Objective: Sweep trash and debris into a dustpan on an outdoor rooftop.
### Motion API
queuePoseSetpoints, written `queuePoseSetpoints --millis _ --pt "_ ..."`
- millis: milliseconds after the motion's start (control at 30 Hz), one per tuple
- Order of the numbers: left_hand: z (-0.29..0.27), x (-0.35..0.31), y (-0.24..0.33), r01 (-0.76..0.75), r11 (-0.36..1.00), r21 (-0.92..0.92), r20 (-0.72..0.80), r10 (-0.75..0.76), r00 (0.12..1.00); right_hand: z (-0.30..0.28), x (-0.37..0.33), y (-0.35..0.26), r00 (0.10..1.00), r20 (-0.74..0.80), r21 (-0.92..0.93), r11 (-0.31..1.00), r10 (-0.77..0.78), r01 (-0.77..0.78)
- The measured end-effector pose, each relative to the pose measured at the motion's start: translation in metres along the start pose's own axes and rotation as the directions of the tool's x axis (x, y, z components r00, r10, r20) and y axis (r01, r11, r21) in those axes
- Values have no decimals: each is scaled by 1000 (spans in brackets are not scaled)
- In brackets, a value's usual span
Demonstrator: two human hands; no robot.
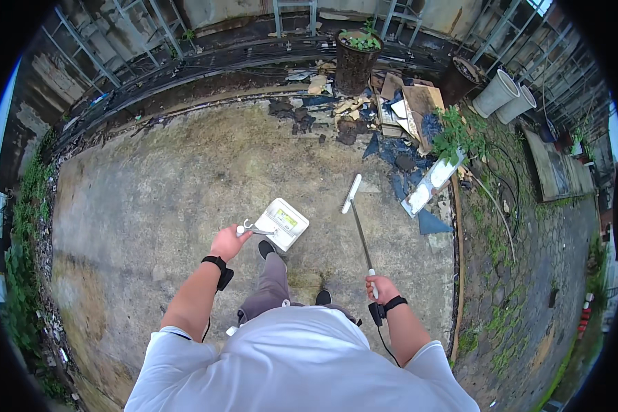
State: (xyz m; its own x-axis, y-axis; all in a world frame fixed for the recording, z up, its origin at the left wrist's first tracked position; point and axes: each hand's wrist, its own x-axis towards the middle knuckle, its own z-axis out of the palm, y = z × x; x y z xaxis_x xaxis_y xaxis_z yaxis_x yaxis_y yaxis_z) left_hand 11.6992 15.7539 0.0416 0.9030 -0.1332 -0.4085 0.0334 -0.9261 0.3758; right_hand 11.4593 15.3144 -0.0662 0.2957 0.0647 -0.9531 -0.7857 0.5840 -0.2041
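In my left hand (230,243) is the upper end of the handle of a white long-handled dustpan (296,235). Its pan lies ahead of my feet and has a green and white label on it. My right hand (382,286) is closed round the white grip of a long-handled broom (361,242). The broom's grey pole runs forward to a narrow white head (351,193), which is out in front, to the right of the dustpan. Whether the head touches the concrete I cannot tell.
Stained concrete floor (151,199) spreads around me. Ahead right lies a heap of broken boards (419,106) and dark scraps, beside a rusty planter drum (356,65). A white panel (432,184) leans there. Grey pots (496,93) stand farther right. A curb strip (459,268) edges the slab.
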Motion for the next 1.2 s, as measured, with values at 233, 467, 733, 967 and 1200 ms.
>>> queuePoseSetpoints --millis 233,467,733,967,1200 --pt "-64 121 -50 -61 994 -91 19 63 998 77 36 -47 964 -264 -194 977 29 -82" --pt "-133 220 -77 -70 997 -27 64 72 995 154 85 -114 964 -255 -217 967 74 -131" --pt "-193 328 -75 16 998 58 40 -19 999 243 176 -280 989 -50 -109 983 141 -146" --pt "-249 421 -50 222 975 -8 -3 -222 975 360 239 -499 911 214 98 920 353 -380" --pt "-280 493 -14 282 959 -30 -49 -283 958 469 272 -731 838 474 173 904 271 -390"
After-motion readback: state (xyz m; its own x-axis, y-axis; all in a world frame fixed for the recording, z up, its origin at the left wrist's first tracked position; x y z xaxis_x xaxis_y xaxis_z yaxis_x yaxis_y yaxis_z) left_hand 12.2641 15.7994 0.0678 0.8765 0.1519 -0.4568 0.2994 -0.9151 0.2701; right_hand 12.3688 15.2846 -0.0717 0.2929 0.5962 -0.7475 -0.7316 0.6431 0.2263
